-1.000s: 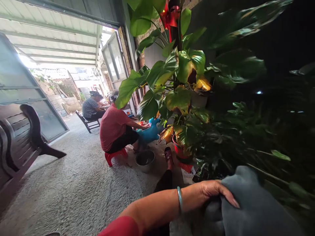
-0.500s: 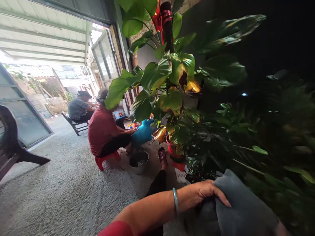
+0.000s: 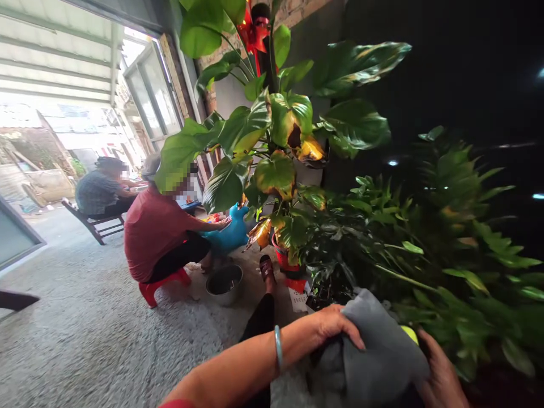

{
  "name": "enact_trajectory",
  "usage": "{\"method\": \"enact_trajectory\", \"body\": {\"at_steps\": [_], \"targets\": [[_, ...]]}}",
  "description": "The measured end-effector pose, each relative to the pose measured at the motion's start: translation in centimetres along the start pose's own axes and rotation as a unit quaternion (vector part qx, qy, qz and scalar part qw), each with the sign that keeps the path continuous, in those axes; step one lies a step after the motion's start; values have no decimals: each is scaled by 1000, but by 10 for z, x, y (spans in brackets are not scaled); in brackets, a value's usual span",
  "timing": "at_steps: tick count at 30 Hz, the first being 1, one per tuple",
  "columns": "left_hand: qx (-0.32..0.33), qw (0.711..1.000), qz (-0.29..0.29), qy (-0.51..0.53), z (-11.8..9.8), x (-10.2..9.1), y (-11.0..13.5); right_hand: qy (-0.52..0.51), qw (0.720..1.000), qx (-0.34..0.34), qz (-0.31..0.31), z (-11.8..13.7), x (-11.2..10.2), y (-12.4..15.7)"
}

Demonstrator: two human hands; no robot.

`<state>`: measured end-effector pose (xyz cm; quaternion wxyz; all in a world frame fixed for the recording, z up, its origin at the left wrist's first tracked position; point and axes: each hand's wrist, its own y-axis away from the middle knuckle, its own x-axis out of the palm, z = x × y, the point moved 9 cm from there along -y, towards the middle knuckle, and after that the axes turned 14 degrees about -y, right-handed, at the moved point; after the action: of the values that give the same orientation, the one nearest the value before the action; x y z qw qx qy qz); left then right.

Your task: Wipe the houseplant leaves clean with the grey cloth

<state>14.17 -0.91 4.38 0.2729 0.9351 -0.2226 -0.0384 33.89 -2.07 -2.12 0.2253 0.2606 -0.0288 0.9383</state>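
A grey cloth [image 3: 378, 351] hangs bunched between my hands at the lower right. My left hand [image 3: 340, 328], with a pale bracelet on its wrist, grips the cloth's left edge, thumb on top and the other fingers hidden behind it. At the cloth's right side is my right hand [image 3: 442, 371], its fingers partly covered by the fabric. A small yellow-green thing [image 3: 410, 335] peeks out between the cloth and my right fingers; most of it is hidden, so its kind cannot be made out.
Potted leafy plants [image 3: 276, 170] crowd the front and right. A person in a red shirt [image 3: 157, 232] sits on a red stool [image 3: 148, 292] beside a dark basin [image 3: 225, 283] and a blue object [image 3: 232, 229]. Another person [image 3: 100, 190] sits farther back on a chair.
The view has turned to the right. My right hand and the yellow-green thing have come into sight beside the cloth. My left hand still holds the cloth.
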Motion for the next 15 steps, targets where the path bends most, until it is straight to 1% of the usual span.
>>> {"method": "enact_trajectory", "body": {"at_steps": [1,3,5,6,7,8,9,11,13,14,15], "targets": [[20,1000,17,-3,-8,-2,4,-10,1000,10,-12,-2,1,-1],[90,995,37,38,-43,-8,11,-38,998,37,-43,-5,6,-5],[151,982,33,110,-80,-20,14,-79,992,70,-76,-10,12,-9],[172,975,27,141,-93,-25,14,-98,987,85,-92,-12,14,-11],[181,970,16,163,-99,-30,12,-113,984,96,-101,-13,15,-12],[178,969,3,172,-98,-33,9,-127,981,105,-107,-15,16,-12],[163,972,-14,167,-90,-35,5,-133,980,108,-105,-16,16,-13],[110,985,-48,120,-60,-34,1,-131,983,98,-85,-15,14,-14],[53,995,-66,60,-27,-31,3,-120,987,86,-69,-16,8,-15],[37,997,-64,37,-17,-28,6,-113,988,86,-66,-18,5,-16],[37,998,-52,23,-13,-26,10,-106,988,88,-66,-20,1,-17]]}}
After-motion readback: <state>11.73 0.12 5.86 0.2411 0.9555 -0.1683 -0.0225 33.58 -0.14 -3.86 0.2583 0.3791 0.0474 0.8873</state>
